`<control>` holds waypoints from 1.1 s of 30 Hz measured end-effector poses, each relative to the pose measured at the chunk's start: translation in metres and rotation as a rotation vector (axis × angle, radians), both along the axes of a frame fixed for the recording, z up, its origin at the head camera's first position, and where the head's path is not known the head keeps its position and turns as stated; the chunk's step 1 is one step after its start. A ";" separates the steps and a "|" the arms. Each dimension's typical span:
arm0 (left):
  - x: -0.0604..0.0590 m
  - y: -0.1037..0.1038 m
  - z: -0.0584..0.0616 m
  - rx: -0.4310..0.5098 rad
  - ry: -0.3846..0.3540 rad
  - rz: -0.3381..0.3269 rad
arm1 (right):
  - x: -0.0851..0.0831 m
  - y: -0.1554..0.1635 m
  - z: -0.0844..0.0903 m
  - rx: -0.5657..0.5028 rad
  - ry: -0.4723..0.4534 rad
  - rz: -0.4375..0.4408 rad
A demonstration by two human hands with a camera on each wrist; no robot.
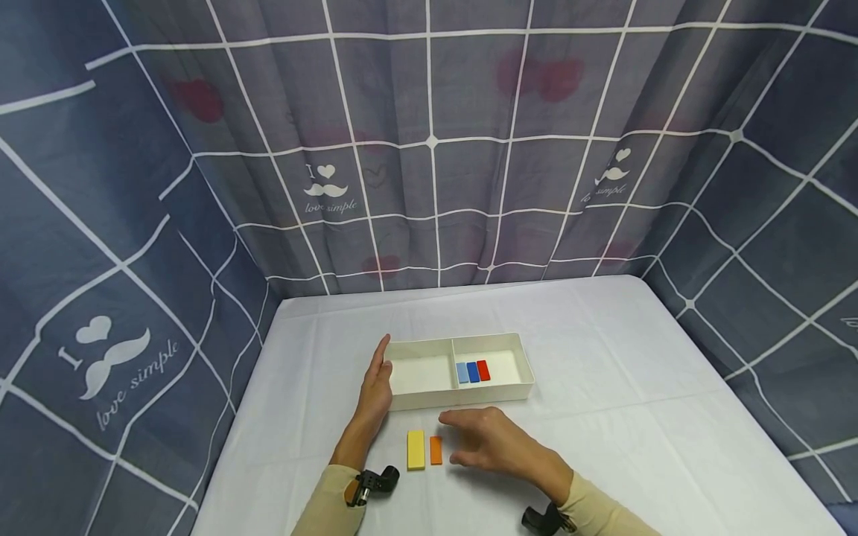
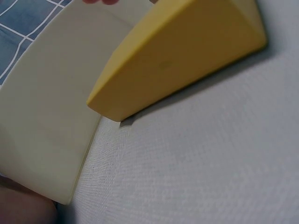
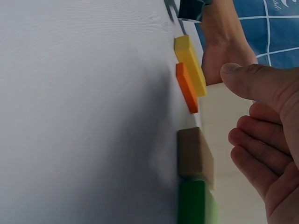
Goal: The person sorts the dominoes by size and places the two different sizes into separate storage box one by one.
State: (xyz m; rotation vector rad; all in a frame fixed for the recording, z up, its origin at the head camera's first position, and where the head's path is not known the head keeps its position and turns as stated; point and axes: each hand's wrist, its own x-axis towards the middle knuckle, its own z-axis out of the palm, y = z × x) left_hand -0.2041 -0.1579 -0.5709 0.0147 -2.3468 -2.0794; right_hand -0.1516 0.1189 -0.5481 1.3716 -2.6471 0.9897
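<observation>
The left hand (image 1: 375,387) rests flat-fingered against the white tray (image 1: 429,402) while the right hand (image 1: 489,439), its grip released and empty, hovers over the brown block (image 3: 195,153) and green block (image 3: 194,203), which a careless sweep risks scattering across the surface (image 1: 637,447).
</observation>
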 end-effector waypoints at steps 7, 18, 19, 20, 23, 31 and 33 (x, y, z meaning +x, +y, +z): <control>0.000 0.000 0.000 -0.001 0.001 0.000 | 0.001 -0.005 -0.010 -0.002 0.041 0.029; -0.002 -0.001 0.000 0.003 0.003 -0.003 | 0.003 -0.013 -0.015 0.052 0.017 0.035; -0.002 -0.001 0.000 0.002 0.002 -0.002 | 0.003 -0.013 -0.015 0.052 0.014 0.040; -0.002 -0.001 0.000 0.003 0.002 -0.002 | 0.003 -0.013 -0.015 0.053 0.012 0.044; -0.002 -0.001 -0.001 0.003 0.001 0.001 | 0.004 -0.014 -0.015 0.063 0.022 0.049; -0.001 -0.001 -0.001 -0.005 0.001 0.003 | 0.005 -0.019 -0.021 0.093 0.070 0.055; -0.001 -0.001 -0.001 -0.005 0.000 0.003 | 0.005 -0.021 -0.023 0.098 0.083 0.058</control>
